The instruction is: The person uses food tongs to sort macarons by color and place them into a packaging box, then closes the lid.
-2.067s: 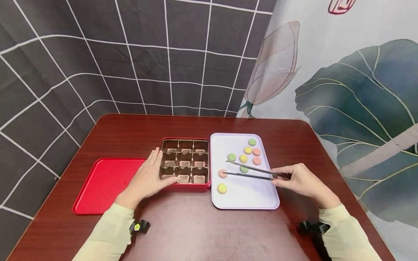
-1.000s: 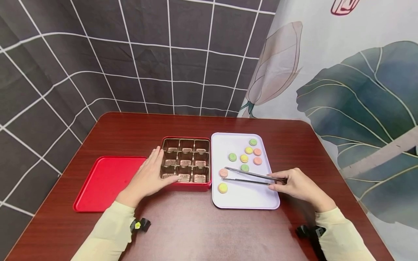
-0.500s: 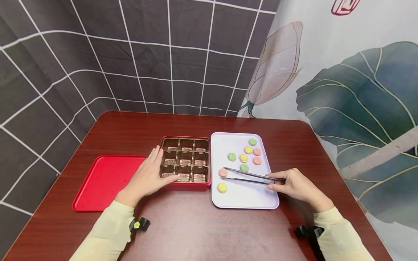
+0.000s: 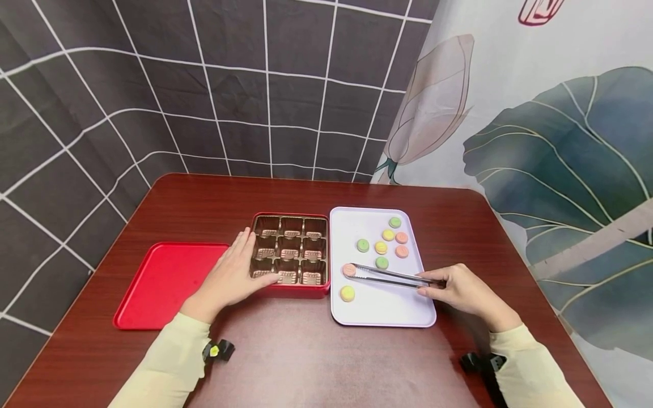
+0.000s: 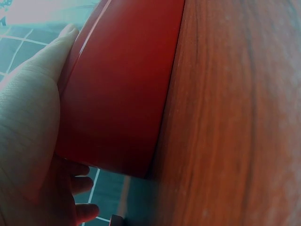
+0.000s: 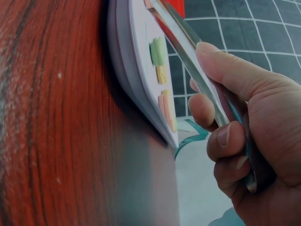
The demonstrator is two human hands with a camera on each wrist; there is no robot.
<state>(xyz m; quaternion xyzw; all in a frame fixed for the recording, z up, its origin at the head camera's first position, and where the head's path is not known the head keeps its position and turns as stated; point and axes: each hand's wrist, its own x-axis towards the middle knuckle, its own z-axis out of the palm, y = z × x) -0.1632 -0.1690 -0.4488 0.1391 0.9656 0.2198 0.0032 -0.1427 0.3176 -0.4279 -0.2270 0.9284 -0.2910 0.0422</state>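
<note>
A: Metal, long and thin; the pair of steel tongs is in the right hand, with thumb and curled fingers pinching its rear end; the two arms are nearly closed, and their tips clamp the round pink macaron, which lies far out in front of the fingers, on the pale lilac rectangular tray.

B: And the other sweets?

A: One yellow-green macaron lies just beside the tong tips, on the side nearer to the person; a green macaron is just beyond the middle of the tongs; further from the hand there are a second green one, two yellow, two pink and one more green, all on the same tray.

B: What about the left hand?

A: The left hand is open, the fingers almost straight; it lies against the near left corner of the red square tin box; the thumb runs along the box wall; inside are nine brown compartments, all without a sweet; the flat red lid lies on the outer side of this hand, touching the wrist area; everything stands on the dark red wooden table.
</note>
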